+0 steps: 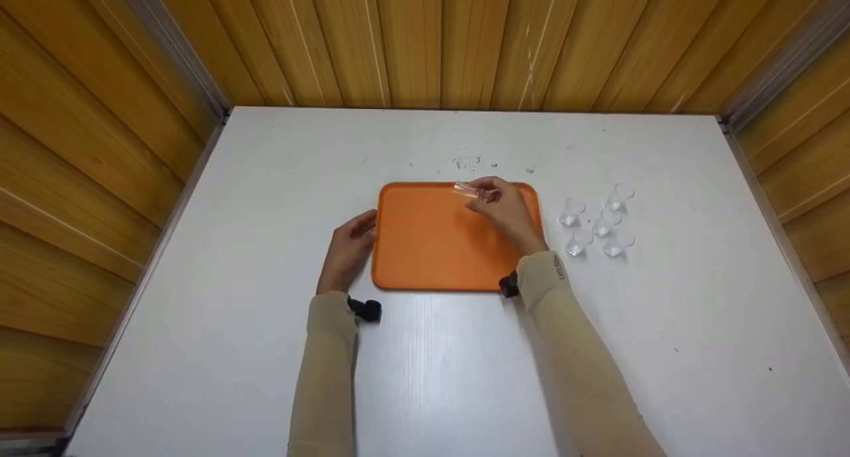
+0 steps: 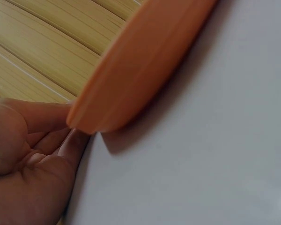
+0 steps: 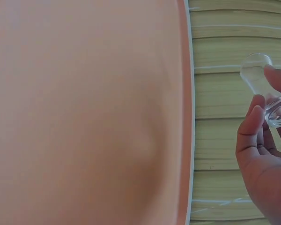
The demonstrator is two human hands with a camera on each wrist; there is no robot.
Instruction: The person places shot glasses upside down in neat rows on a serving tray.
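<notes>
An orange tray (image 1: 425, 244) lies on the white table. At its left side is my left hand (image 1: 346, 251), its fingers bent and their tips at the rim; the left wrist view shows the tray's outer wall (image 2: 131, 70) with the fingertips partly hidden behind it. Over the tray's upper right part, my right hand (image 1: 501, 208) holds a small clear glass cup (image 1: 470, 192) between thumb and fingers. The right wrist view shows this cup tilted on its side, with a thick base, a narrow waist and a round rim.
Several similar clear cups (image 1: 607, 224) stand in a loose group on the table (image 1: 664, 297), right of the tray. Wood-patterned panels (image 1: 425, 45) wall in the back and both sides. Small dark marks spot the tabletop behind the tray.
</notes>
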